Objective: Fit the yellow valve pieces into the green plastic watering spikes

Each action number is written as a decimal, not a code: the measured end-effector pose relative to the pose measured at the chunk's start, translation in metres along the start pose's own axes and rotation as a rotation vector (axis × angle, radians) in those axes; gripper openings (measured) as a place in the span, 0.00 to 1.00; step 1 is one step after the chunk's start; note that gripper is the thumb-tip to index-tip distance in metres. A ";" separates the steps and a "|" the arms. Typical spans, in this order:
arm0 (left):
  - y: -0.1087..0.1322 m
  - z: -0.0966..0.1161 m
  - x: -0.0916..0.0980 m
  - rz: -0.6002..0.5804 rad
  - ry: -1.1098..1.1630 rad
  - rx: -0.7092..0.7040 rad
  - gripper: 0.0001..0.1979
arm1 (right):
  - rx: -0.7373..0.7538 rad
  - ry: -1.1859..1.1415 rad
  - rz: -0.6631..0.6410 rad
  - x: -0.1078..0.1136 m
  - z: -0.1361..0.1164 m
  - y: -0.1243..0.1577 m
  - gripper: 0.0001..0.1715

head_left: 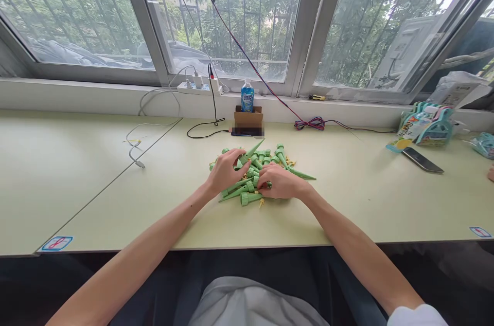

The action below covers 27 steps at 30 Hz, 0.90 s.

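A heap of green plastic plant-watering spikes point(250, 198), with wide ribbed caps and pointed tips, lies on the table. My left hand point(225, 170) is at the heap's left side, closed around a green spike point(254, 148) whose tip points up and to the right. My right hand point(281, 182) reaches into the heap's right side with fingers curled and pressed together. What those fingers hold, if anything, is hidden behind them. Small yellow tips point(261, 203) lie among and around the spikes, one of them near the front.
Behind the heap, a blue-labelled bottle point(247, 97) stands in a cardboard box point(248, 116). A power strip point(198, 89) and cables point(309, 123) run along the window ledge. A phone point(422, 160) and a teal holder point(434, 128) are on the right, with a white cable point(135, 154) on the left.
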<state>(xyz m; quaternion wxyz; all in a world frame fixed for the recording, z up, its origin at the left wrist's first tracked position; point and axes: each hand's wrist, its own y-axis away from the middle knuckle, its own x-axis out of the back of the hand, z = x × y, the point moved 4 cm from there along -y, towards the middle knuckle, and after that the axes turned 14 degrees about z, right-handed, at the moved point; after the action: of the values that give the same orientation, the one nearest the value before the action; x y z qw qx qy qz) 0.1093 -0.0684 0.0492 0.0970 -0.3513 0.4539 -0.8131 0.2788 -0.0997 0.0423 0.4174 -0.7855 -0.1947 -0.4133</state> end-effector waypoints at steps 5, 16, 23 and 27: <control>0.000 -0.001 -0.001 0.001 0.001 -0.005 0.11 | -0.009 -0.055 -0.004 0.006 0.003 0.002 0.09; 0.000 -0.001 -0.002 -0.010 0.006 0.003 0.11 | -0.040 -0.063 -0.070 0.003 0.006 0.002 0.05; 0.001 -0.001 -0.002 -0.020 0.010 0.004 0.10 | -0.014 -0.057 -0.034 0.004 0.002 0.001 0.07; 0.001 -0.001 -0.003 -0.013 0.011 0.003 0.11 | -0.007 -0.057 0.000 0.011 0.004 0.002 0.06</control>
<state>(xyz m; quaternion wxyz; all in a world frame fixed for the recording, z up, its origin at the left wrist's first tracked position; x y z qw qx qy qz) 0.1104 -0.0672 0.0466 0.0897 -0.3499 0.4508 -0.8163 0.2884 -0.0982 0.0488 0.4089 -0.7985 -0.2051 -0.3915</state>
